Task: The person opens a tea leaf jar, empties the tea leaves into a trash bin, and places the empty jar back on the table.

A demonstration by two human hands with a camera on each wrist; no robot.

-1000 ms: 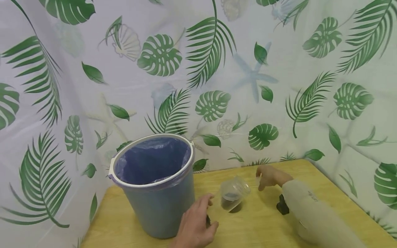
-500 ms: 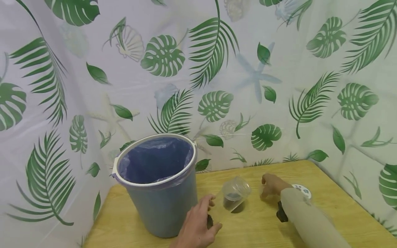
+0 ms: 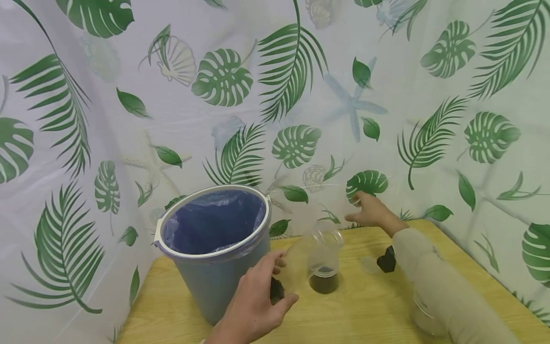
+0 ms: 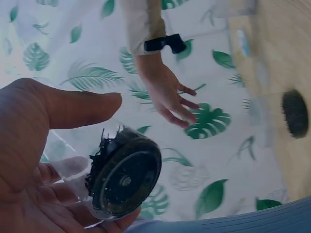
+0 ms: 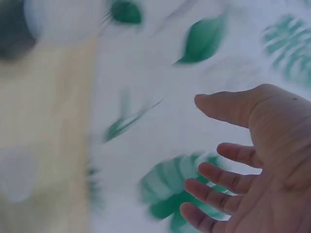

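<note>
My left hand (image 3: 255, 294) holds a clear jar (image 4: 129, 179) on its side, fingers and thumb around it. Dark stringy bits (image 4: 97, 170) lie inside against its base, which faces the left wrist camera. In the head view the held jar reaches toward another clear jar (image 3: 323, 272), which stands upright on the table with dark contents at its bottom. My right hand (image 3: 371, 210) is raised above the table's back edge, fingers spread and holding nothing; the right wrist view shows its palm (image 5: 277, 194) bare. Below it a thin translucent disc (image 3: 369, 264) lies flat on the table.
A blue-grey bin (image 3: 215, 282) with a purple liner stands left on the wooden table (image 3: 352, 315). Another clear container (image 3: 425, 315) is partly behind the right sleeve. A leaf-printed sheet (image 3: 292, 86) hangs around the back and sides.
My right hand has risen from near the table, leaving a translucent disc visible below. The left hand has shifted slightly, its jar still held. A patterned round disc is now hidden behind the right arm.
</note>
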